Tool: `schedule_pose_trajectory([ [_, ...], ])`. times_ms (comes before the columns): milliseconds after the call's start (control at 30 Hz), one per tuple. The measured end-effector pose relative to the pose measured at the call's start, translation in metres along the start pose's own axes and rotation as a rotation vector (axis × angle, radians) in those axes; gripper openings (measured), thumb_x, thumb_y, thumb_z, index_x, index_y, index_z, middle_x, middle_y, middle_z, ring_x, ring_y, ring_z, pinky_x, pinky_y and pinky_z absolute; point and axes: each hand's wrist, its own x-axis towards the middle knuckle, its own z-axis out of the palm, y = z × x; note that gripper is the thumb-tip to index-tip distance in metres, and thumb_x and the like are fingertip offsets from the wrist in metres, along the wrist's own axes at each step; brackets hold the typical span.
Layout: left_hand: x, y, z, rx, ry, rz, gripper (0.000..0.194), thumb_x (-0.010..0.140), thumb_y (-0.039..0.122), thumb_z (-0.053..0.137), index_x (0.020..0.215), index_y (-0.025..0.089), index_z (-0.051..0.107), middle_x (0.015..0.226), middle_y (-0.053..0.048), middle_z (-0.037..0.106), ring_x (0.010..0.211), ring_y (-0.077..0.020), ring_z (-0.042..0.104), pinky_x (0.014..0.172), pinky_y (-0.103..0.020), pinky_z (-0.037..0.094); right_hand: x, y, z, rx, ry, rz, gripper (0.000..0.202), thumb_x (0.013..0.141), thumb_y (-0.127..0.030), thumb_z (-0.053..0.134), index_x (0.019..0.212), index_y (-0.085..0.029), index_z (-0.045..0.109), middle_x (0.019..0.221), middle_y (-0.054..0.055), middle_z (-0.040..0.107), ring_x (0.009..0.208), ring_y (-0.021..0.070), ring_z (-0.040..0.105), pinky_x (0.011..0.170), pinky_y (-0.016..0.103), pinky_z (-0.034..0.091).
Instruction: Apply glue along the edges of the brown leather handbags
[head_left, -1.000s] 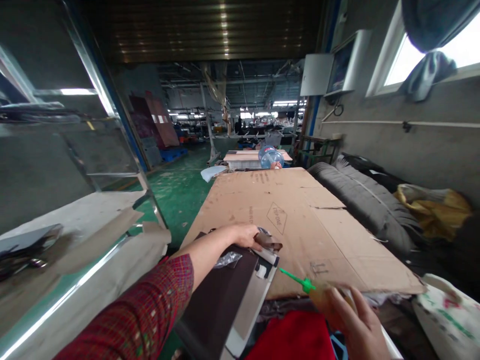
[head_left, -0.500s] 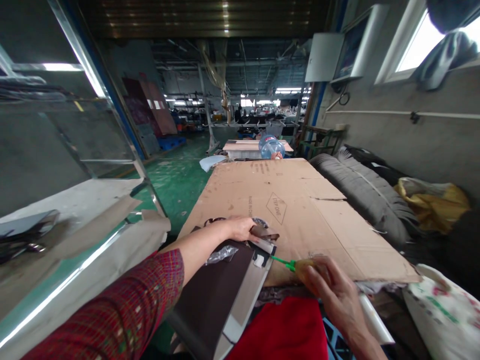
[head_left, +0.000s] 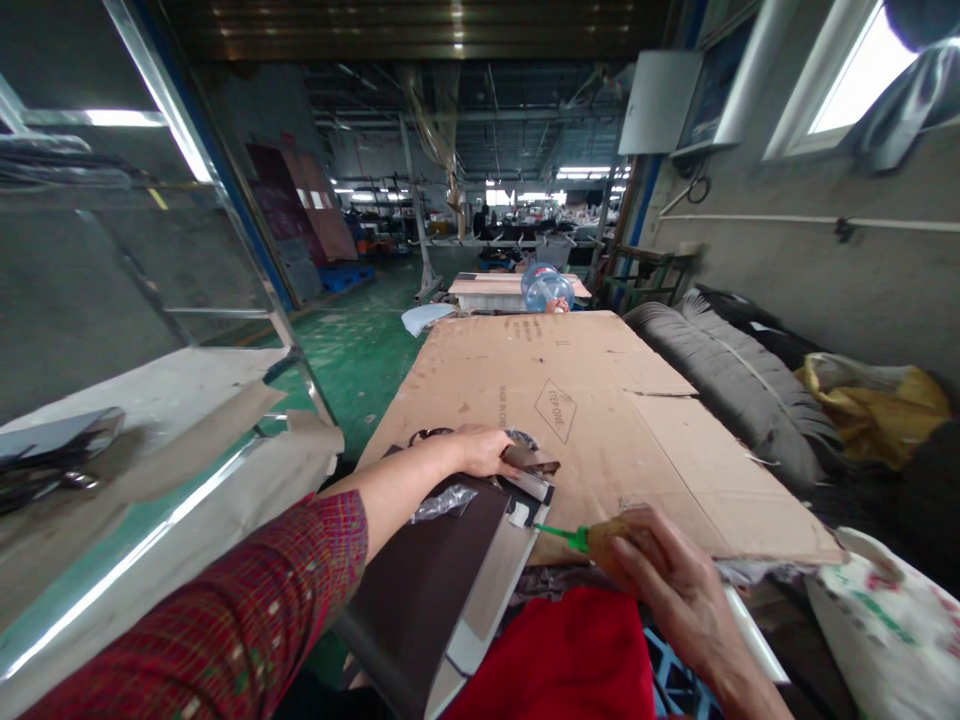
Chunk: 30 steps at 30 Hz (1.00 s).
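Note:
My left hand [head_left: 486, 452] grips the folded brown flap [head_left: 531, 460] at the far end of a dark brown panel [head_left: 427, 580], which lies tilted over the near left edge of the cardboard. In my right hand [head_left: 660, 570] is a glue bottle [head_left: 606, 542] with a green nozzle. The nozzle's thin tip meets the panel's pale edge strip [head_left: 491, 590], beside a small white patch [head_left: 519, 514]. A crumpled piece of clear plastic [head_left: 446, 502] rests on the panel near my left wrist.
Printed cardboard [head_left: 645, 450] covers the table ahead. A blue water jug [head_left: 546, 288] stands beyond it. Grey rolls [head_left: 735, 370] lie to the right, a white sack [head_left: 892, 620] at the near right. A metal-framed rack [head_left: 225, 400] stands left, and red cloth [head_left: 570, 655] lies below my hands.
The nozzle tip has moved slightly left and toward me along the panel's edge, with my right hand following. My left hand keeps its hold on the flap. The view has shifted a little.

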Motion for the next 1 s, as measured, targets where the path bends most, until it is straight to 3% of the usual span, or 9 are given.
schedule_pose_trajectory([
  [100,-0.001,0.001,-0.001,0.013,-0.006,-0.004,0.04,0.086,0.059,0.07,0.112,0.029,0.079,0.104,-0.005,0.081,0.098,-0.0289,0.073,0.076,-0.03,0.051,-0.001,0.0,0.0,-0.037,0.078,-0.023,0.022,0.104,-0.044,0.057,0.104,-0.024,0.065,0.094,0.001,0.069,0.084,0.0193,0.067,0.071,0.028,0.05],
  [233,0.0,0.0,0.0,0.009,-0.011,-0.002,0.042,0.085,0.061,0.071,0.113,0.031,0.078,0.104,-0.004,0.08,0.096,-0.0274,0.073,0.074,-0.029,0.049,-0.008,-0.002,0.002,-0.012,-0.051,-0.048,0.017,0.106,-0.04,0.056,0.106,-0.024,0.063,0.097,0.0,0.069,0.086,0.0175,0.068,0.074,0.025,0.052],
  [367,0.002,-0.003,0.001,0.0,-0.01,0.021,0.046,0.085,0.061,0.071,0.119,0.031,0.075,0.107,-0.005,0.08,0.099,-0.0283,0.072,0.074,-0.03,0.048,-0.019,-0.011,0.004,-0.031,-0.012,-0.148,0.011,0.105,-0.034,0.057,0.108,-0.025,0.063,0.101,0.0,0.068,0.089,0.0151,0.067,0.076,0.021,0.051],
  [467,0.003,-0.005,0.003,-0.013,-0.004,0.032,0.048,0.084,0.062,0.071,0.121,0.032,0.074,0.108,-0.005,0.079,0.098,-0.0278,0.072,0.074,-0.03,0.047,-0.024,-0.014,0.005,-0.018,-0.081,-0.173,0.009,0.106,-0.031,0.056,0.108,-0.026,0.064,0.098,-0.001,0.068,0.085,0.0136,0.066,0.072,0.019,0.051],
  [633,0.004,-0.006,0.005,-0.029,0.004,0.026,0.054,0.083,0.068,0.069,0.123,0.033,0.074,0.109,-0.004,0.08,0.097,-0.0282,0.072,0.074,-0.03,0.048,-0.026,-0.009,0.008,-0.072,0.061,-0.17,0.013,0.104,-0.033,0.06,0.111,-0.024,0.065,0.107,0.002,0.069,0.095,0.0168,0.069,0.079,0.021,0.052],
  [800,0.003,-0.005,0.005,-0.04,-0.005,0.036,0.056,0.082,0.072,0.067,0.122,0.035,0.075,0.111,-0.003,0.079,0.098,-0.0281,0.072,0.076,-0.03,0.048,-0.032,-0.012,0.009,0.011,-0.145,-0.163,0.011,0.107,-0.032,0.055,0.112,-0.026,0.062,0.102,0.0,0.068,0.09,0.016,0.068,0.076,0.022,0.054],
  [933,0.003,-0.006,0.006,-0.048,0.004,0.039,0.059,0.082,0.073,0.065,0.128,0.036,0.071,0.115,-0.003,0.079,0.101,-0.0277,0.071,0.079,-0.03,0.048,-0.037,-0.015,0.01,-0.057,0.017,-0.205,0.013,0.105,-0.031,0.059,0.116,-0.024,0.062,0.108,0.004,0.066,0.094,0.0171,0.068,0.078,0.022,0.054],
  [1000,0.003,-0.006,0.007,-0.047,0.004,0.036,0.06,0.083,0.072,0.066,0.129,0.035,0.071,0.116,-0.004,0.078,0.101,-0.0286,0.071,0.078,-0.031,0.048,-0.04,-0.017,0.01,-0.047,-0.041,-0.242,0.012,0.106,-0.027,0.057,0.116,-0.024,0.062,0.108,0.004,0.066,0.095,0.0172,0.067,0.079,0.022,0.054],
])
